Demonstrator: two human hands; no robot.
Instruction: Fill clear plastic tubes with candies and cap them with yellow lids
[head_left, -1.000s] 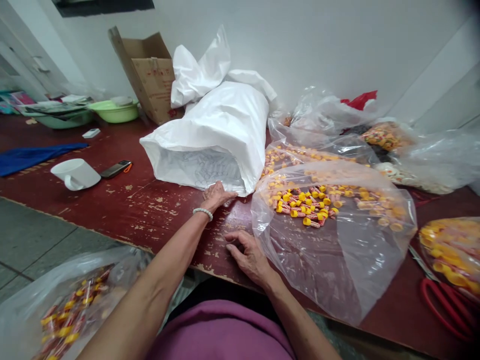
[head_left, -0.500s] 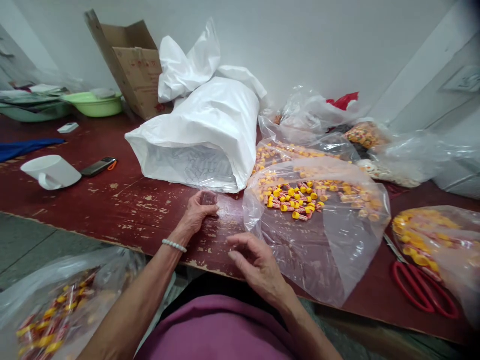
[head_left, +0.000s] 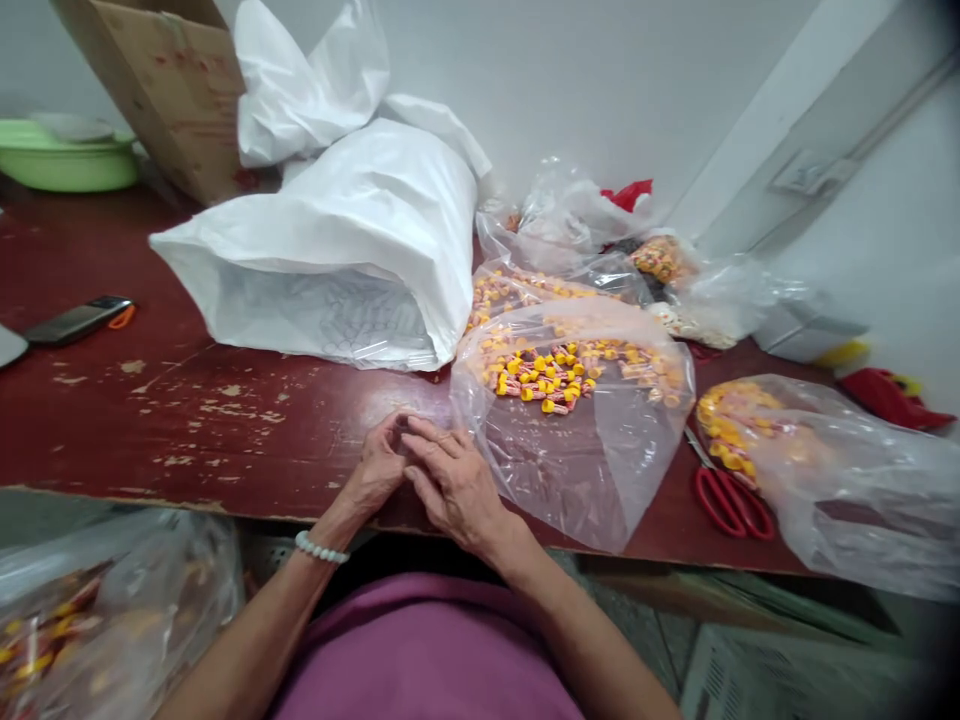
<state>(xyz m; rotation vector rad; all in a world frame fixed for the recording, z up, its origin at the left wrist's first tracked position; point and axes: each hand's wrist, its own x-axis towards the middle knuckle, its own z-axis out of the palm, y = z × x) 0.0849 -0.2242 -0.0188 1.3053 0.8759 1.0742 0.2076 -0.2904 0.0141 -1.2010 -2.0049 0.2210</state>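
My left hand (head_left: 382,462), with a beaded bracelet at the wrist, is curled round something small and see-through that I cannot make out. Against its fingertips lie the fingers of my right hand (head_left: 454,482), bent and close together; whether they grip anything is hidden. Both hands are over the table's front edge. Behind them a white sack (head_left: 360,220) lies with its mouth towards me and clear pieces inside. Just right of my hands a clear plastic bag (head_left: 622,450) is spread out, with small yellow-capped tubes (head_left: 544,375) in it.
Red-handled scissors (head_left: 731,500) lie at the right beside another bag (head_left: 847,500) of yellow-capped pieces. A phone (head_left: 79,320), a green basin (head_left: 67,160) and a cardboard box (head_left: 180,100) are at the left. A filled plastic bag (head_left: 142,610) stands below the table's edge.
My right hand has moved left and up to meet my left hand, and the gap between them has closed. The view has turned right, so the mug is nearly out of frame.
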